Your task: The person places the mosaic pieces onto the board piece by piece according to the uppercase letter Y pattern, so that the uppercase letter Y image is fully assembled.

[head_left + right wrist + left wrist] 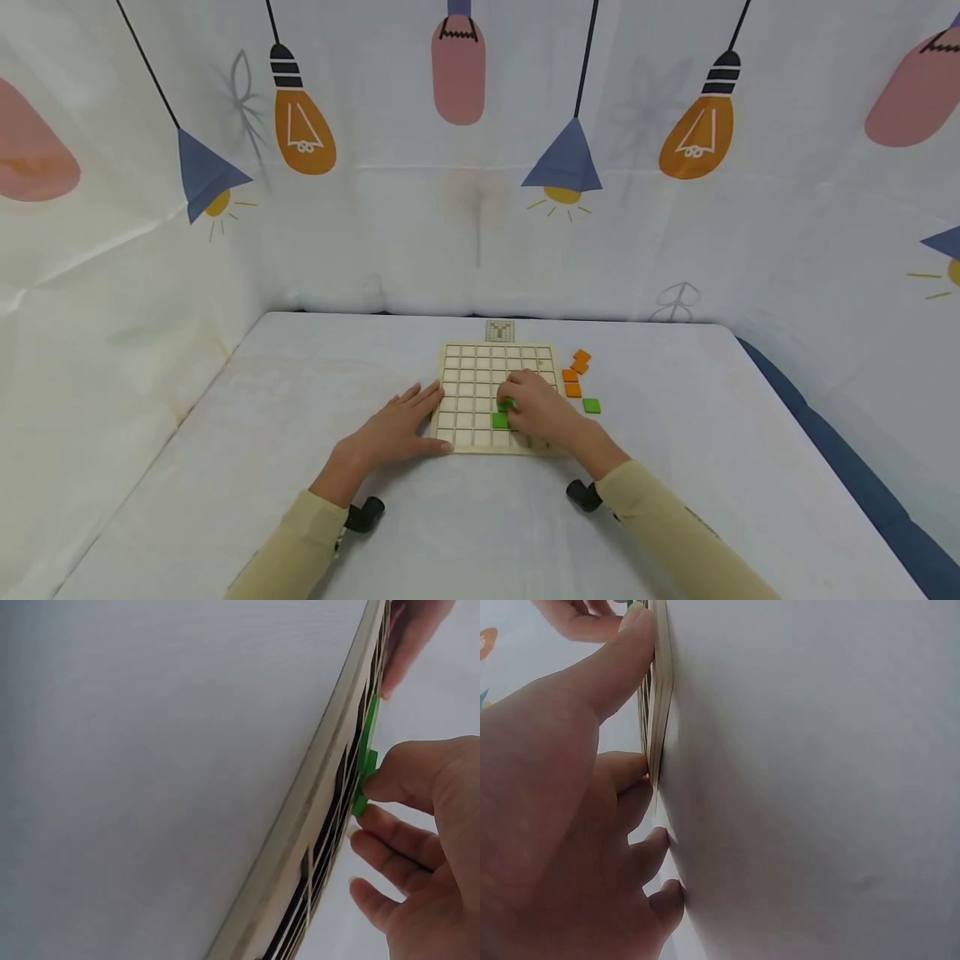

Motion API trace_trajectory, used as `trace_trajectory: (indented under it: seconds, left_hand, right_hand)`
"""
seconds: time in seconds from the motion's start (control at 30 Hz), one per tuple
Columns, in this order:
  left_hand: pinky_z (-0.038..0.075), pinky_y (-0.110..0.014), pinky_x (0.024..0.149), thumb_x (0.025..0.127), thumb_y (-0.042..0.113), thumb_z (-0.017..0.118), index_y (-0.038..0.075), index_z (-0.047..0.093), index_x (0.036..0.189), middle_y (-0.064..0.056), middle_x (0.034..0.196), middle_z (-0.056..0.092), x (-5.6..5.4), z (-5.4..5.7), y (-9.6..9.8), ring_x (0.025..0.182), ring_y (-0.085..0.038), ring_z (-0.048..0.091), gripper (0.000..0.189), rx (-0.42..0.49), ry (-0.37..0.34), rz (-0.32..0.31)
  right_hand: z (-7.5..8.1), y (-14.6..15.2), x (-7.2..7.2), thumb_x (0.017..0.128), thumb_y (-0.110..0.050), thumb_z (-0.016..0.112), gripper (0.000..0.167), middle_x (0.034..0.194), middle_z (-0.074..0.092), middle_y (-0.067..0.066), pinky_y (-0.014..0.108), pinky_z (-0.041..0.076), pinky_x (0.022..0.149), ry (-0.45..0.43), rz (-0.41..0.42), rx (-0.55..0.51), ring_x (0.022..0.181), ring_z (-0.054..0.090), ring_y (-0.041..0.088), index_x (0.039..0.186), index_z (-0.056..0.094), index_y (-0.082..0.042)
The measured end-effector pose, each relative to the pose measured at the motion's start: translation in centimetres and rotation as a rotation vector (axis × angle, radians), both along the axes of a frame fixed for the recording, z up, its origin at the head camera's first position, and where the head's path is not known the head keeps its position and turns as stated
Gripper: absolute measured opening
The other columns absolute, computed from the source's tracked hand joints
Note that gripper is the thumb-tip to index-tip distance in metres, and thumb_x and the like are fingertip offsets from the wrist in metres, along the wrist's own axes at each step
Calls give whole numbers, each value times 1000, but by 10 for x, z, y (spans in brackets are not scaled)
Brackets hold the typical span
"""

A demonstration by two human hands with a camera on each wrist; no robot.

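Observation:
A pale wooden grid board [465, 377] lies on the table. My left hand [393, 429] rests against its left side with fingers spread, and the thumb presses on the near left corner. Over the right half of the board, my right hand [546, 410] pinches a small green square tile [361, 799] between thumb and fingers, down at the grid. Right beside it, another green tile [499, 421] sits on the board. The right hand covers several squares around these tiles.
Several orange tiles [571, 376] lie along the board's right side, and a loose green tile [592, 406] is nearer. A small patterned card [500, 331] touches or nearly touches the board's far edge. White printed cloth [480, 233] hangs behind the white table [480, 533].

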State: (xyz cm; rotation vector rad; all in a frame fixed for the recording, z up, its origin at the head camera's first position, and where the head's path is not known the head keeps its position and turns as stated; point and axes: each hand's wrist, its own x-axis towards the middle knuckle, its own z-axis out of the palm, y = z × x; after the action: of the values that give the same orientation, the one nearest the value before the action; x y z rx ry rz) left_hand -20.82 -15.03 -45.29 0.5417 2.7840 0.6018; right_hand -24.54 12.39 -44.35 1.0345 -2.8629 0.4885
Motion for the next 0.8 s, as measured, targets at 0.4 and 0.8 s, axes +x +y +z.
trace_trajectory:
  seconds: [0.4, 0.8]
  left_hand:
    - [17, -54, 125, 86, 63, 66, 18, 25, 159, 4, 168, 19, 0, 0, 0, 156, -30, 13, 94, 2, -3, 1]
    - [16, -54, 125, 87, 62, 66, 18, 25, 159, 4, 168, 19, -1, -2, 1, 156, -30, 12, 94, 3, 2, 5]
  right_hand:
    - [0, -9, -1, 86, -5, 67, 17, 91, 59, -5, 29, 46, 79, 8, -21, 74, 85, 47, 12, 97, 73, -16]
    - [-1, -7, -1, 91, -6, 67, 14, 91, 59, -6, 29, 46, 79, 44, -15, 73, 84, 47, 11, 96, 74, -17]
